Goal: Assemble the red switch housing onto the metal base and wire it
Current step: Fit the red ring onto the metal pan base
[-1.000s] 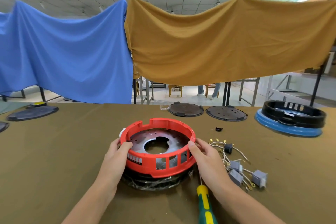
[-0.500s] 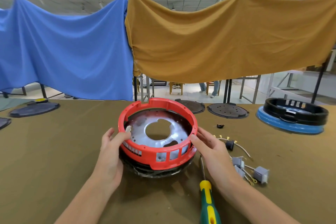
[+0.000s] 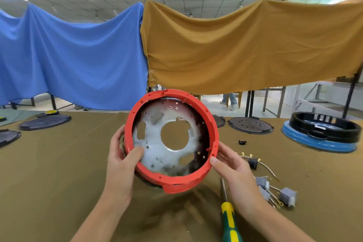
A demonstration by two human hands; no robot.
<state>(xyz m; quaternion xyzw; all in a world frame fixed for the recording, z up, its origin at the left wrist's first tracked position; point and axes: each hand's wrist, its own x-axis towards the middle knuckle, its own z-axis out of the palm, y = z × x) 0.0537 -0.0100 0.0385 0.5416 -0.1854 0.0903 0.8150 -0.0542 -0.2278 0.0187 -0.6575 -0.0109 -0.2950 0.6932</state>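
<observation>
I am holding the round red plastic switch housing [image 3: 172, 180], already seated around the perforated silver metal base [image 3: 157, 149], tilted up off the olive tabletop [image 3: 49, 173], left hand [image 3: 119, 161] and right hand [image 3: 233, 169] both gripping its rim, while the grey-connector wire bundle [image 3: 275, 186] and green-and-yellow-handled screwdriver [image 3: 229, 220] are lying untouched, so fastening and wiring seem left.

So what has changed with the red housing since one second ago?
Both hands tipped the red housing with its metal base up from flat, so its open side now faces the camera. The left hand now has its thumb inside the rim; the right hand keeps its grip. The screwdriver and wired switches stayed put.
</observation>
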